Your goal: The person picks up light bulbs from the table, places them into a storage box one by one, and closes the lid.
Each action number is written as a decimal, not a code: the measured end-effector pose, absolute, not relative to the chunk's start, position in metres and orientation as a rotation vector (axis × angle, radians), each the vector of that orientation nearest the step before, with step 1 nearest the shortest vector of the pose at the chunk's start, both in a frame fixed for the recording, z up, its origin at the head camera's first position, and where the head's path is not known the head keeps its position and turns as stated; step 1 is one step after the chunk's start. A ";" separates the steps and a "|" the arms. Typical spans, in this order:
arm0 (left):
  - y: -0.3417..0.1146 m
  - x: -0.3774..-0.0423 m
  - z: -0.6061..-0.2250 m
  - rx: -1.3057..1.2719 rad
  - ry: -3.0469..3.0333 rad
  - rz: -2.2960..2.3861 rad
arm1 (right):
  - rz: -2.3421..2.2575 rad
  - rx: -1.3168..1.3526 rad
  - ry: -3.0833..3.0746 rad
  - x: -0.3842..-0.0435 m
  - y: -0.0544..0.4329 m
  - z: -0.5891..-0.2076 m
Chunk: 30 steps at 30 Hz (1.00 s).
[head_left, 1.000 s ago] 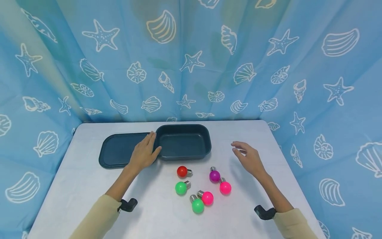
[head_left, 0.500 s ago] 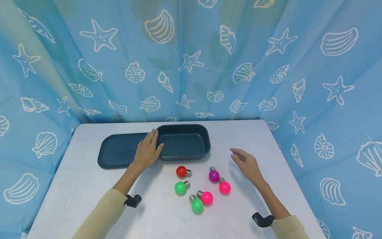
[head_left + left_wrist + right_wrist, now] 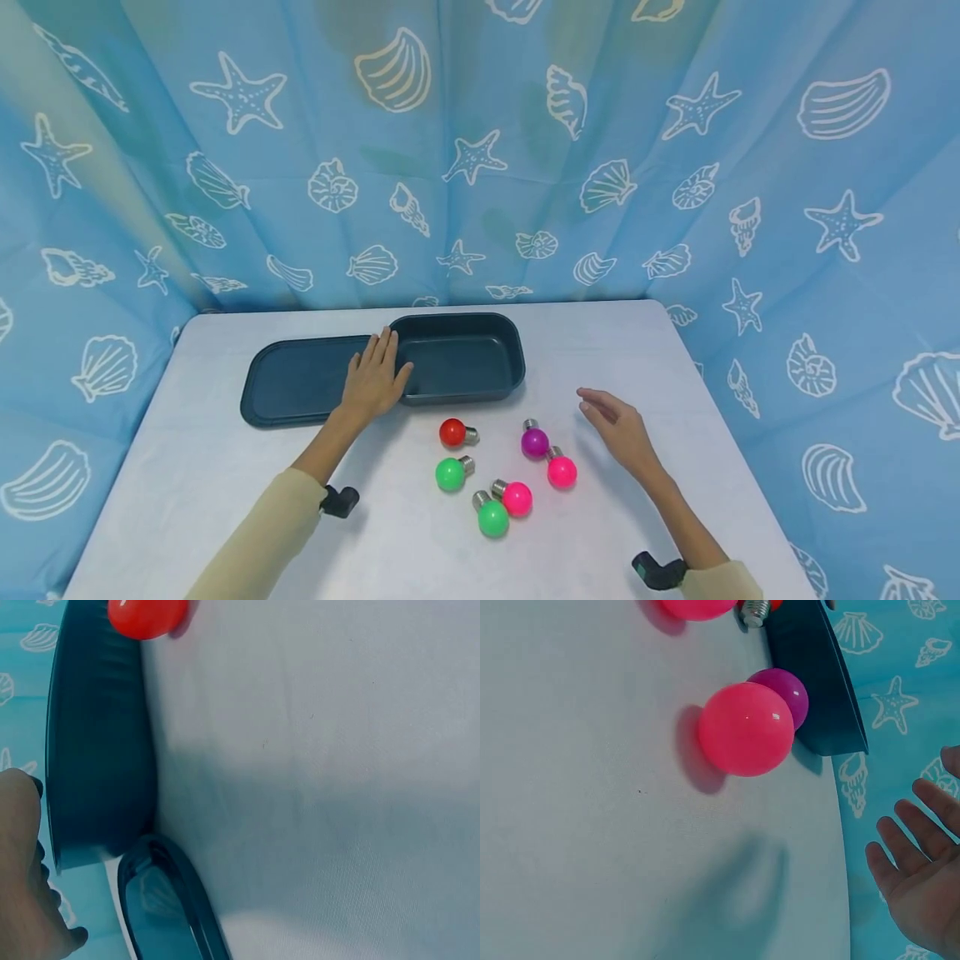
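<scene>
My left hand (image 3: 373,379) is spread at the left end of a dark box (image 3: 459,398), its fingers straight. Beside the box lies a flat dark lid (image 3: 292,379), partly covered by that hand. Whether the hand touches the box is hard to tell. To the right, my right hand (image 3: 621,429) hovers over the table holding nothing, fingers extended and palm showing in the right wrist view. Nearest to it are a purple bulb (image 3: 535,443) and a pink bulb (image 3: 562,473). Also on the table lie a red bulb (image 3: 452,432), a second pink bulb (image 3: 517,499) and two green bulbs (image 3: 450,474).
A white cloth covers the table (image 3: 397,533). Behind it and at both sides hangs a blue curtain (image 3: 480,217) with white shell and starfish prints. The box stands near the table's back edge, and the bulbs lie in front of it.
My right hand has lowered and come slightly closer to the bulbs. The left hand has shifted a little to the right along the box's end. The box, lid and bulbs stay put.
</scene>
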<state>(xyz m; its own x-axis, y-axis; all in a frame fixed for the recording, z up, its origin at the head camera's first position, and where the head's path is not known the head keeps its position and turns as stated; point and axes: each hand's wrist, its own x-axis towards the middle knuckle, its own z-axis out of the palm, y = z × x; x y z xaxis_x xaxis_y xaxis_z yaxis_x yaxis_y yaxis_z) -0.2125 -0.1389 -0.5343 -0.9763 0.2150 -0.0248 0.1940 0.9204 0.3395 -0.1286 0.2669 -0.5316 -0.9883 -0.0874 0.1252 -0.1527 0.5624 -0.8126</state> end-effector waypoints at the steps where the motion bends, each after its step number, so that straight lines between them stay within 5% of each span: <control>1: -0.138 -0.213 -0.534 0.318 3.013 0.518 | 1.417 0.219 -2.708 -0.127 0.267 -0.532; 30: -0.133 -0.212 -0.541 0.276 3.024 0.544 | 1.725 -0.044 -2.719 -0.075 0.260 -0.575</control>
